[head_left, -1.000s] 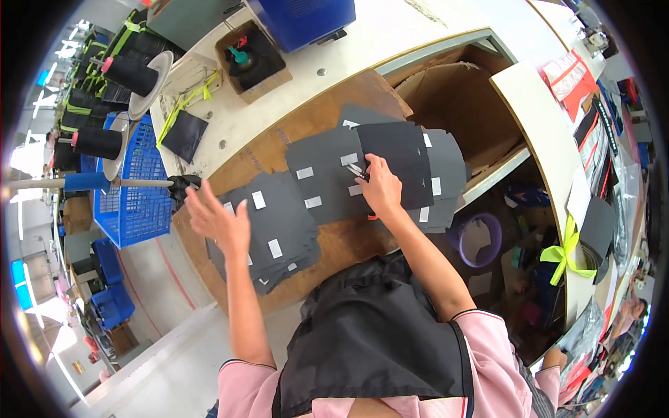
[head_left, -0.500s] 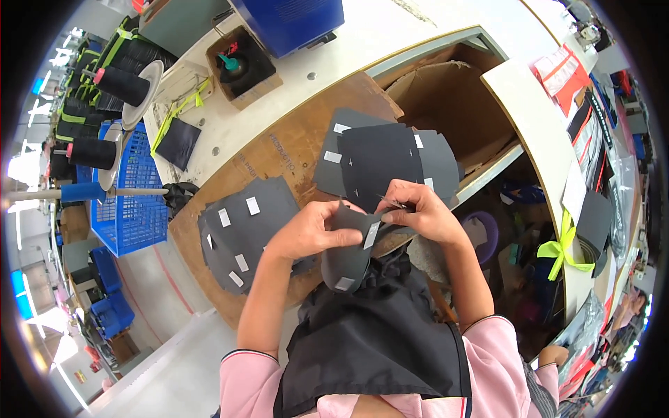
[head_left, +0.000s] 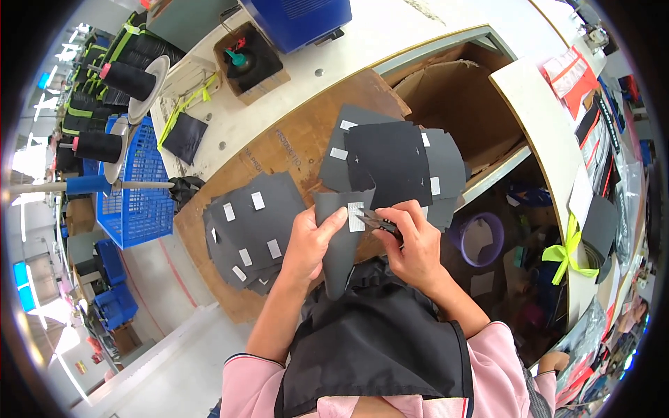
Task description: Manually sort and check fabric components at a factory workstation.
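Observation:
My left hand [head_left: 311, 242] holds up a dark grey fabric piece [head_left: 339, 244] with a small white label near its top. My right hand [head_left: 414, 240] grips small black thread snips [head_left: 376, 221], their tips at that white label. On the brown board [head_left: 293, 139], a pile of similar grey fabric pieces with white labels [head_left: 254, 230] lies to the left of my left hand. A second pile of dark pieces [head_left: 390, 164] lies just beyond my right hand.
A blue plastic basket [head_left: 139, 188] stands at the left beside spools of black thread [head_left: 125, 80]. A small cardboard box [head_left: 251, 63] and a blue machine [head_left: 300, 21] sit at the back. An open cardboard box [head_left: 460, 104] is at the right, a purple bowl [head_left: 481, 237] below it.
One second ago both hands lay flat on the two piles. They then lifted one grey piece toward my chest, and now the snips in my right hand are at its label.

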`<state>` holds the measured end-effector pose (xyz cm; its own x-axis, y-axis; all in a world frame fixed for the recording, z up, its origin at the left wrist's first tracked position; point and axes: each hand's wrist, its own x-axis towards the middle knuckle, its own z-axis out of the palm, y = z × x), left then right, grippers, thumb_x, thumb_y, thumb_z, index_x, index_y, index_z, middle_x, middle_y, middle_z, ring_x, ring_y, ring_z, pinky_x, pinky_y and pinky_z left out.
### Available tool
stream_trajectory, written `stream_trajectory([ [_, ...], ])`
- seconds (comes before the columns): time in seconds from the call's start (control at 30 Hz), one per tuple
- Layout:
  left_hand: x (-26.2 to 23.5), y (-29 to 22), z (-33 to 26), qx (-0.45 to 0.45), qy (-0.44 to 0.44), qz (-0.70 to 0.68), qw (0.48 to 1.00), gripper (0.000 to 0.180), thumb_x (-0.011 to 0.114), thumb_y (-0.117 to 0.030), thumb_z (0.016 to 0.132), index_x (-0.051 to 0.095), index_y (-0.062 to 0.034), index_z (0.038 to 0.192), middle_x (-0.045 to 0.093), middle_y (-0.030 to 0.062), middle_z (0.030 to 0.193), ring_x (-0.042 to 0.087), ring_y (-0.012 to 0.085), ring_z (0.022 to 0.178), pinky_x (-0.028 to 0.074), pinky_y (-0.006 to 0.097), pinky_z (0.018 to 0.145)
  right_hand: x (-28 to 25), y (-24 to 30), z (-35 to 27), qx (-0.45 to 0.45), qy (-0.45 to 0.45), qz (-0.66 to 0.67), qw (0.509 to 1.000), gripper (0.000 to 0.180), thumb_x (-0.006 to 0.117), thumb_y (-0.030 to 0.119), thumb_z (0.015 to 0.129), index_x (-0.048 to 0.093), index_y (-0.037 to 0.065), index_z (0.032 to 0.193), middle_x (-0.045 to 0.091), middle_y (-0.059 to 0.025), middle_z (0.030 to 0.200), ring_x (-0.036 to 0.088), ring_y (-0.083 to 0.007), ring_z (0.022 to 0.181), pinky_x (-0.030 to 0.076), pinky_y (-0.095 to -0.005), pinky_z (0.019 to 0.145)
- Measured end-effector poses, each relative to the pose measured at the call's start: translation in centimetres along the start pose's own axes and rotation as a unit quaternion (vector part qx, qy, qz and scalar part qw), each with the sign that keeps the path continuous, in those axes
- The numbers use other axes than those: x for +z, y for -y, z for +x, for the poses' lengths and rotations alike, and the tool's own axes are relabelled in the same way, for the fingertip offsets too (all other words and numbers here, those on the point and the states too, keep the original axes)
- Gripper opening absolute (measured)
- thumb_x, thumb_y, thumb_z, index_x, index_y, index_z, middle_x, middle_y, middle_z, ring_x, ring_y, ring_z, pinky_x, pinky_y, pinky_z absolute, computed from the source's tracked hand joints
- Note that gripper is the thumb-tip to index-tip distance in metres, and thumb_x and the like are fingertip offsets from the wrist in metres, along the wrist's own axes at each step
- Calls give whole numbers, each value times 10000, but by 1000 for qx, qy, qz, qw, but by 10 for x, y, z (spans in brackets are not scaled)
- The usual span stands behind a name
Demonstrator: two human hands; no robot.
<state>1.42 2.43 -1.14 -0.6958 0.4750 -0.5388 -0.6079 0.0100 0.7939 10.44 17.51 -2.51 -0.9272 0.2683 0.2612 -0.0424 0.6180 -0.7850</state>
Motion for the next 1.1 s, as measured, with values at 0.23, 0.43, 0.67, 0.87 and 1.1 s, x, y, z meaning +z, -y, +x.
stream_trajectory([
  [0.23, 5, 4, -5, -1, -1, -29, 1000, 196, 589, -157, 881, 586, 8, 987, 612, 34, 888, 561, 73, 759, 466, 230, 667, 5, -2, -3, -13, -49, -20, 999, 271, 686, 20, 711, 576, 36, 958, 555, -91, 830, 574, -227, 597, 470, -303, 534],
  [0.43, 0, 8, -6, 11, -9, -31, 999, 173, 571, -107, 871, 591, 14, 993, 633, 62, 902, 601, 110, 767, 500, 256, 682, 1, 3, -4, -29, -75, 2, 997, 282, 695, 40, 700, 582, 50, 959, 560, -79, 824, 582, -228, 596, 471, -307, 533],
  [0.67, 6, 9, -9, 17, -9, -40, 999, 166, 579, -135, 883, 585, 1, 978, 615, 23, 889, 555, 57, 779, 453, 214, 692, 5, 6, -5, 0, -54, -2, 999, 305, 693, -23, 693, 585, 22, 975, 571, -128, 861, 592, -238, 642, 494, -303, 557],
  [0.87, 6, 12, -11, 38, -26, -41, 998, 156, 566, -105, 878, 589, 4, 987, 629, 50, 907, 593, 104, 798, 488, 250, 706, 7, 5, -6, -25, -60, -15, 998, 305, 679, -44, 695, 581, 13, 978, 578, -129, 808, 603, -255, 653, 526, -315, 636],
  [1.1, 4, 19, -10, 45, -33, -53, 997, 141, 556, -105, 888, 592, -4, 980, 629, 44, 905, 592, 100, 791, 487, 247, 699, 3, 8, -6, -28, -84, 16, 996, 269, 688, 26, 716, 585, 36, 965, 571, -80, 807, 596, -217, 584, 488, -307, 530],
])
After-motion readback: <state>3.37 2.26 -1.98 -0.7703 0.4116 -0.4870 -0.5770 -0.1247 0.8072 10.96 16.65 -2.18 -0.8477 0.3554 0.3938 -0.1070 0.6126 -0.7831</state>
